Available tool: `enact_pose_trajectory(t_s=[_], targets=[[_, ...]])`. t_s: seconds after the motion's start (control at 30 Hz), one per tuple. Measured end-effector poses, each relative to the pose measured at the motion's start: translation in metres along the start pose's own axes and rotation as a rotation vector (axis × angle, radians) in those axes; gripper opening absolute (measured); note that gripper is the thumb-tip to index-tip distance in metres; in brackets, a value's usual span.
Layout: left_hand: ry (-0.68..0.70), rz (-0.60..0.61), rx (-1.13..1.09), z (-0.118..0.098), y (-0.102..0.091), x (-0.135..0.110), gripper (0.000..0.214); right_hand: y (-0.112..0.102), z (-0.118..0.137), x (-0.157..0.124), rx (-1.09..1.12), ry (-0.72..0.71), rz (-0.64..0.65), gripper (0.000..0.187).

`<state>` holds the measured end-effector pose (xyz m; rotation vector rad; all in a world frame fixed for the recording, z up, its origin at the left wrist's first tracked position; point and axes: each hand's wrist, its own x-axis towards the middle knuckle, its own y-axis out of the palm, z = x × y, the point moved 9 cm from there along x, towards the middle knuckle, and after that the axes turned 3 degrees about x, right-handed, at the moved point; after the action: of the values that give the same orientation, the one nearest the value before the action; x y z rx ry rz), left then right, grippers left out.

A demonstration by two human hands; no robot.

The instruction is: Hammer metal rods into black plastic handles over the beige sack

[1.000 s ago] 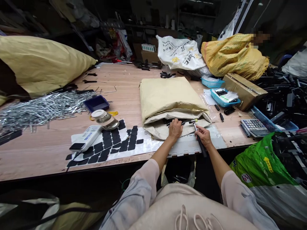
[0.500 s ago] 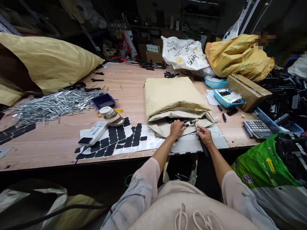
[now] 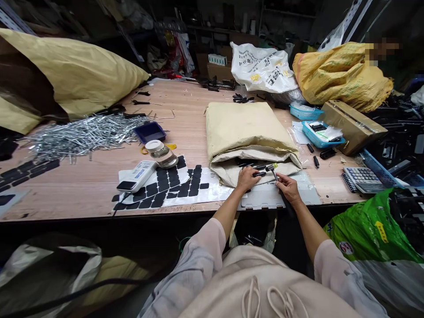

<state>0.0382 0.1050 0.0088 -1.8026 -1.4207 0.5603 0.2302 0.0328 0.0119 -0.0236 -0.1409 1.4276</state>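
Observation:
My left hand [image 3: 247, 179] is closed around a small black part [image 3: 259, 174], whose end sticks out to the right of the fingers. My right hand [image 3: 288, 187] grips a small hammer [image 3: 274, 172] by its dark handle. The hammer's metal head has a yellowish tip and sits just right of the black part; whether they touch, I cannot tell. Both hands are at the open mouth of a flattened yellow paper sack [image 3: 243, 123]. More dark pieces [image 3: 248, 163] show inside that mouth. A grey sheet [image 3: 298, 190] lies under the hands.
To the left are a pile of metal rods [image 3: 86, 137], a dark blue tray [image 3: 149, 132], a glass jar [image 3: 162, 154], a white device [image 3: 138, 176] and black adhesive pads [image 3: 195, 181]. Rightward stand blue baskets [image 3: 323, 134], a cardboard box [image 3: 353, 126], a calculator [image 3: 362, 179] and a green sack [image 3: 361, 221].
The camera view has shifted slightly, so the table's things appear farther right and higher. Both hands have drawn back a little from the sack's mouth, keeping the black part and hammer.

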Motion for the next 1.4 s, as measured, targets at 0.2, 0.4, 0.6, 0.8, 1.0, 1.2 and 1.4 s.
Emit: enact_pose_trajectory(t_s=[0.2, 0.4, 0.6, 0.8, 1.0, 1.2, 1.4], targets=[[-0.002, 0.008, -0.002, 0.000, 0.000, 0.000, 0.024, 0.014, 0.016, 0.001, -0.021, -0.022, 0.059, 0.051], [-0.027, 0.027, -0.005, 0.000, 0.000, 0.000, 0.026, 0.017, 0.007, 0.001, -0.066, 0.019, 0.075, 0.051], [-0.057, 0.057, -0.011, -0.002, -0.003, 0.000, 0.026, 0.020, 0.012, -0.001, 0.005, 0.018, 0.072, 0.051], [-0.067, 0.048, -0.013, -0.002, -0.005, -0.001, 0.024, 0.030, 0.006, -0.003, -0.060, 0.014, 0.146, 0.050], [-0.056, 0.036, -0.032, 0.001, -0.002, 0.002, 0.024, 0.003, -0.002, -0.001, 0.047, 0.012, -0.033, 0.050], [0.115, -0.062, -0.060, -0.023, -0.022, -0.029, 0.019, -0.009, -0.002, 0.007, 0.106, -0.024, -0.090, 0.048], [0.532, 0.041, -0.064, -0.068, -0.006, -0.164, 0.023, -0.009, -0.004, 0.007, 0.128, -0.013, -0.085, 0.049]])
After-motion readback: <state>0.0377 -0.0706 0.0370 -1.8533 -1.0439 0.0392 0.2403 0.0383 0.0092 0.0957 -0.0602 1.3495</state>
